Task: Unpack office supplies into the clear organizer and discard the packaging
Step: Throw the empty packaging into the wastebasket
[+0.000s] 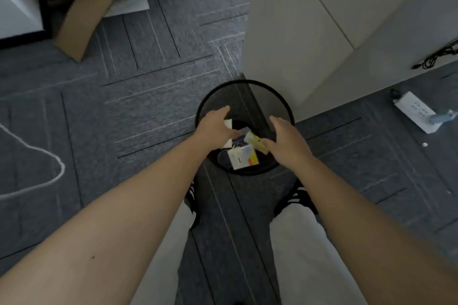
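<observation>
Both hands, the left hand (216, 126) and right hand (287, 140), hung with fingers spread and holding nothing over the mesh bin (285, 106), where the packaging (244, 157) lay, seemingly light, crumply card best pinched at its edges.

1. An office, by the look of the floor: grey carpet tiles (153, 86) laid in alternating stripe directions.
2. Black wire-mesh wastebasket (244, 96) standing beside a pale desk panel (285, 39).
3. White power strip (417, 111) on the carpet, black cables (438, 56) bunched nearby.
4. Flattened cardboard boxes (99, 0) piled at the far left.
</observation>
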`<state>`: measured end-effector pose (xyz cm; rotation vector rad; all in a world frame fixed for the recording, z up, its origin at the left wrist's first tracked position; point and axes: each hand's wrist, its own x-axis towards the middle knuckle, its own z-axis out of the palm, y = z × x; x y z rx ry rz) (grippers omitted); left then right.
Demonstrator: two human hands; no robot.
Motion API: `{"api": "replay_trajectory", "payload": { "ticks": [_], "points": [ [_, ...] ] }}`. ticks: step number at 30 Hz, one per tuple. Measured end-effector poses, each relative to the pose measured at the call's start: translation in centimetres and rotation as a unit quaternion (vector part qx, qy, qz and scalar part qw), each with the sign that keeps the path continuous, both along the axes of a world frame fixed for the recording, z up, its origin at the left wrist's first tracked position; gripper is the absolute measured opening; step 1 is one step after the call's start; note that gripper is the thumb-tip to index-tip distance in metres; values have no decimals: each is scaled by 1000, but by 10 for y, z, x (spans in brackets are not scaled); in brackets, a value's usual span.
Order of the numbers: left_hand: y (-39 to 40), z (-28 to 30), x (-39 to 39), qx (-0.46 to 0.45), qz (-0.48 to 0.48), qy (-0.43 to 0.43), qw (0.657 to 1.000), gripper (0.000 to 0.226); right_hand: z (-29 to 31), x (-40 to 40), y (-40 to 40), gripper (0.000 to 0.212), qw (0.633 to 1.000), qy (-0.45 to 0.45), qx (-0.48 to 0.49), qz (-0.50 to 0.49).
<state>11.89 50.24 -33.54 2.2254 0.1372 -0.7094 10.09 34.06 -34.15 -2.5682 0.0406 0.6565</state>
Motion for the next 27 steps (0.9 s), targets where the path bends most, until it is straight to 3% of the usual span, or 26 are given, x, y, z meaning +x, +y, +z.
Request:
{"api": "replay_trajectory", "payload": {
  "ticks": [3,7,13,18,22,27],
  "points": [
    [7,20,3,35,-39,-22,998,55,21,5,-5,59,998,-7,-43,40],
    [17,76,19,89,-62,-69,992,55,89,15,-7,52,993,-64,-68,73],
    [-1,228,47,72,-68,-228,968,47,249,24,-19,43,973,-205,-82,65],
    [-44,331,48,43,-96,-378,920,44,353,2,-59,41,937,-326,-122,24],
    [-100,369,52,19,-140,-419,897,44,390,-12,-120,40,920,-353,-167,-36],
    [-187,364,72,31,-218,-405,887,48,384,-12,-212,43,914,-323,-201,-142]
  ]
}}
